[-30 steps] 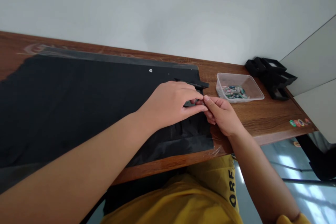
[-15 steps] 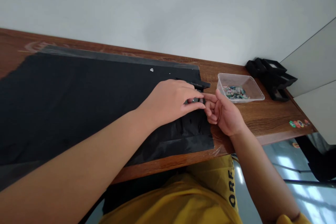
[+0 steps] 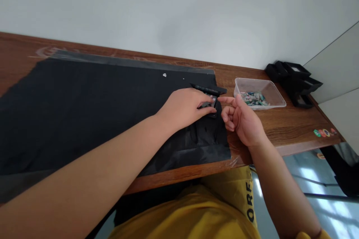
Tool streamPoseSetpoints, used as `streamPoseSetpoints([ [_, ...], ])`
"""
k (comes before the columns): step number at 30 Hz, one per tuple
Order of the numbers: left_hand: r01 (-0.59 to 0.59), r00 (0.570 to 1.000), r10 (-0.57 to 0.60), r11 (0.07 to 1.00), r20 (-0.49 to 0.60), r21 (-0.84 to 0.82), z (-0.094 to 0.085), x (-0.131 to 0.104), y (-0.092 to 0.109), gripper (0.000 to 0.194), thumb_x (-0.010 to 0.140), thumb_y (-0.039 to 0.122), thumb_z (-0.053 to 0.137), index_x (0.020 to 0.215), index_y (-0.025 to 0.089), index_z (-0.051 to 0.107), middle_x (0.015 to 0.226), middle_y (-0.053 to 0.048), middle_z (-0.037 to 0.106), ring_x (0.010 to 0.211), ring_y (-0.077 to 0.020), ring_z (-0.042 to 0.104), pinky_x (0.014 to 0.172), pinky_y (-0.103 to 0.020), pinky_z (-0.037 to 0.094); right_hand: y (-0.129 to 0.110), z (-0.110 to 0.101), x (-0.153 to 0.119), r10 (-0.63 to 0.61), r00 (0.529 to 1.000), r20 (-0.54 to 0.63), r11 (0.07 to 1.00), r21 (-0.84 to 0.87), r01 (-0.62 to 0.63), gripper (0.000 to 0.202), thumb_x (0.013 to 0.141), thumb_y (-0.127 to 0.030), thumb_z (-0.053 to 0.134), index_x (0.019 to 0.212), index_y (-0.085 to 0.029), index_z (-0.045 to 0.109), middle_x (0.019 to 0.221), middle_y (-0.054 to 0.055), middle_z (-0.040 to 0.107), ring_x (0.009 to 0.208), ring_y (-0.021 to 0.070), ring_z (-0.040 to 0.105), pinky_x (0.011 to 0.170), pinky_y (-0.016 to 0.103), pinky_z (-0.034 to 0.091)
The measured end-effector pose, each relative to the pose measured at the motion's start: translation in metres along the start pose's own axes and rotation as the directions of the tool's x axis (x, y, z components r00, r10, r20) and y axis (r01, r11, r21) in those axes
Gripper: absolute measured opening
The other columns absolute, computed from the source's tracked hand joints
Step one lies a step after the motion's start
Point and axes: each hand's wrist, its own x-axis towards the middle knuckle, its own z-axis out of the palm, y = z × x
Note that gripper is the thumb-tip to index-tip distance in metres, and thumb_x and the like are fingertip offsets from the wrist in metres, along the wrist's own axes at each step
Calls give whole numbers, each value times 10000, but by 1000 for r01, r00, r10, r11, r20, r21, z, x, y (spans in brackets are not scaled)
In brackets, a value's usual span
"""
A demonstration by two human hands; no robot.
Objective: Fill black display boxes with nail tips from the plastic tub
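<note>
My left hand (image 3: pixel 186 106) lies over a small black box (image 3: pixel 214 115), thumb and fingers bent around it with a gap between them. Small shiny pieces, too covered to name, show between the fingertips. Behind the hand, the box's black lid (image 3: pixel 211 89) stands tilted up. Just right of the box is my right hand (image 3: pixel 241 119), palm turned upward. Its index finger stretches toward the box's right edge, and the other fingers curl loosely. I see nothing held in it.
A clear plastic tub (image 3: pixel 276 95) with several small colourful pieces stands right of my hands. Black boxes (image 3: pixel 297 78) are piled by the wall. Round stickers (image 3: pixel 325 132) mark the table's right end. A white scrap (image 3: pixel 164 75) lies on the black mat (image 3: pixel 98 112).
My right hand has drawn slightly right, away from my left fingertips. More of the black box's right side now shows. My left hand stays over the box.
</note>
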Motion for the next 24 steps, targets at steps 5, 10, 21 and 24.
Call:
streamPoseSetpoints([
  [5,23,1000,-23,1000,21,21,4,1,2,244,993,470,686,1080,292,829,855,-29,778,870,-261,725,662,-334,390,4,0,0,-39,999,-5,998,-47,38,531,912,-723,619,1075,-219,662,594,-66,577,406,85,368,413,247,229],
  [10,67,997,-67,998,41,-6,4,0,3,254,979,504,681,1056,312,828,814,-12,776,809,-246,726,640,-329,393,4,1,0,-82,996,-19,992,-96,80,560,885,-741,647,1070,-213,664,596,-61,590,411,82,387,411,244,231],
  [21,95,992,-98,995,79,35,-7,-3,2,337,959,546,658,1108,307,841,926,-27,810,890,-268,733,681,-327,429,7,4,-2,-204,979,-25,931,-315,186,464,926,-677,674,1010,-221,658,628,-62,566,503,88,412,472,242,309],
  [24,82,994,-84,996,75,21,-8,-4,1,316,959,534,647,1081,319,844,861,-20,791,834,-252,716,649,-321,401,9,3,-2,-224,974,-30,914,-354,199,413,943,-641,670,965,-229,652,649,-49,566,546,103,443,494,256,309],
])
